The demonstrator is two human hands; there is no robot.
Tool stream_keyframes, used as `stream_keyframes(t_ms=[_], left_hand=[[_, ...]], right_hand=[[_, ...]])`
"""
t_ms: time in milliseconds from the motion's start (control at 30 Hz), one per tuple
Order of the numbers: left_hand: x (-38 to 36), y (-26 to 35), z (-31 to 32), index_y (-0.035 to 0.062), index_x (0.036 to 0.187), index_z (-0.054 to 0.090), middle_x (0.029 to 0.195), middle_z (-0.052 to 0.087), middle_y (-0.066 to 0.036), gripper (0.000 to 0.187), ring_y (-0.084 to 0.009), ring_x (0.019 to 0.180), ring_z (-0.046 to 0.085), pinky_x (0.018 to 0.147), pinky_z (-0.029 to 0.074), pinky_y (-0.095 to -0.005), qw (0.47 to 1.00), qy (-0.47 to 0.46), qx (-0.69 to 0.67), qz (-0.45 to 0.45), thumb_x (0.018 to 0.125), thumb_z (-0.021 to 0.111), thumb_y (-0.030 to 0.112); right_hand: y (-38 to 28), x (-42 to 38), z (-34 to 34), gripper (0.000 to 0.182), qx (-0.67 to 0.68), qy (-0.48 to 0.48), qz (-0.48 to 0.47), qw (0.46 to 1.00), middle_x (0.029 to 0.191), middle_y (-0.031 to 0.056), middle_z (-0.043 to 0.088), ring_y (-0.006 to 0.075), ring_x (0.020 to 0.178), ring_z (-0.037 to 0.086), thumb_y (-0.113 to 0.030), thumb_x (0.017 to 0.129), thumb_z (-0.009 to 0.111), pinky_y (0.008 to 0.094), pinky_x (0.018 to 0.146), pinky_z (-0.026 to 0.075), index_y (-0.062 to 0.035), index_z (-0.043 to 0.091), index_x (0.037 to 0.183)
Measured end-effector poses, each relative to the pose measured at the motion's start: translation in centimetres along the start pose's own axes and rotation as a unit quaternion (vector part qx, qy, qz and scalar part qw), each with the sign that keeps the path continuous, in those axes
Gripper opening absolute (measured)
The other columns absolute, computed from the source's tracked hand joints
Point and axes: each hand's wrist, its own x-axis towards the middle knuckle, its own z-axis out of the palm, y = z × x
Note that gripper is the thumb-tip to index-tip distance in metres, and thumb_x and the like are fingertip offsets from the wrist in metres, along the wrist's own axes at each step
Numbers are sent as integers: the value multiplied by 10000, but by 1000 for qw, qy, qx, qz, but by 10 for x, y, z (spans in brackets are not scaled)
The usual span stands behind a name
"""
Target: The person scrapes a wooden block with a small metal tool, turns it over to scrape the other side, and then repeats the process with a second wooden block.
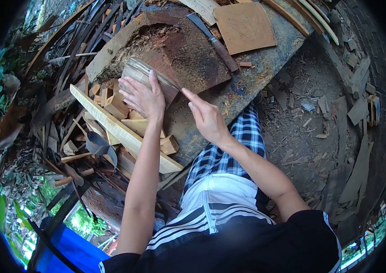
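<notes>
A weathered wood block (138, 72) lies tilted on a large, rough wooden slab (202, 59). My left hand (145, 98) rests flat on the block, fingers spread and thumb pointing up. At the block's right corner is my right hand (207, 119), its index finger stretched out with the tip at the edge. The thumb of that hand stands apart, the other fingers are curled, and I see nothing held in it. Beyond my hands, a broad-bladed knife (224, 55) with a wooden handle lies across the slab's right side.
A flat brown square board (245, 28) lies at the back. To the left, a long pale wood strip (124, 134) leans over several cut wood pieces (117, 108). A dark curled strip (97, 144) hangs beside them. Wood scraps (322, 104) litter the ground at right.
</notes>
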Motion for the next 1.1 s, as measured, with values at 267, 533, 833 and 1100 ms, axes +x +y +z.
stream_keyframes(t_ms=[267, 533, 833, 1100], left_hand=[[0, 3, -2, -37, 1492, 295, 1602, 192, -191, 681, -371, 1483, 143, 1196, 99, -485, 998, 17, -24, 59, 1030, 335, 461], [0, 1, 2, -8, 1492, 316, 1594, 248, -153, 571, -285, 1488, 182, 1198, 107, -473, 995, 26, -42, 92, 1038, 329, 337], [-2, 1, 4, -4, 1490, 326, 1587, 269, -147, 576, -275, 1483, 201, 1196, 117, -466, 995, 32, -34, 88, 1032, 332, 344], [-2, 1, 5, -16, 1481, 332, 1592, 261, -132, 564, -283, 1478, 208, 1194, 123, -479, 995, 30, -22, 90, 1025, 354, 315]], right_hand=[[8, 16, 5, 351, -29, 12, -22, 999, 1120, 246, 643, 398, 982, 648, -88, 957, 530, 451, 810, 538, -70, 585, 1303], [1, 13, -3, 364, -46, -18, -10, 999, 1226, 227, 618, 371, 1122, 615, -111, 980, 497, 406, 928, 512, -71, 559, 1336], [-6, 10, -10, 361, -58, -31, -14, 998, 1205, 222, 629, 380, 1110, 612, -109, 979, 497, 416, 916, 513, -83, 562, 1334], [-7, -2, -3, 332, -49, 31, -58, 997, 1109, 243, 641, 404, 988, 638, -120, 972, 517, 446, 818, 544, -62, 593, 1290]])
